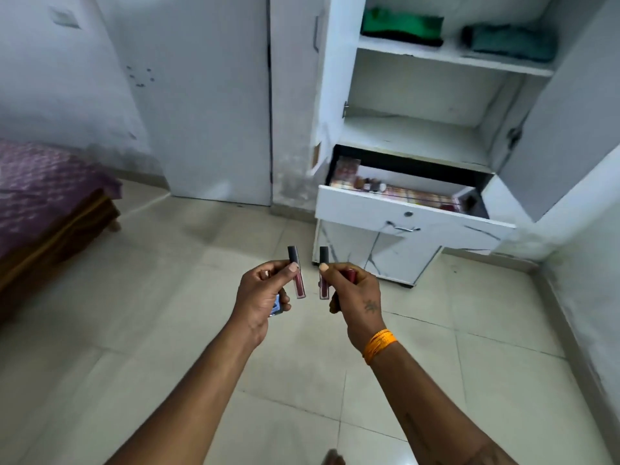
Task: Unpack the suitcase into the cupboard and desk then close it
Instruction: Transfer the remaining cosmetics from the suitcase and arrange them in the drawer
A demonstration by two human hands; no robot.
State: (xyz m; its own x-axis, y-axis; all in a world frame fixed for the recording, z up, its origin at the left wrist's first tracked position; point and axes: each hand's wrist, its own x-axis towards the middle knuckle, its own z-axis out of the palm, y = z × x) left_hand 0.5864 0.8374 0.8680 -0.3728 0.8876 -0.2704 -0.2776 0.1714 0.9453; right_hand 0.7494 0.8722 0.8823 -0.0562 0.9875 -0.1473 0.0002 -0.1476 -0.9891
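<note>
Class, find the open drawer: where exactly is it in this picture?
In the head view, the open drawer juts from the white cupboard at right of centre, below its bare shelf, beyond the right hand.

A bed with a purple patterned cover and a brown wooden frame stands on the pale tiled floor at the left. A closed white door is set in the far wall, with a switch plate on the wall to its left, above the bed.
</note>
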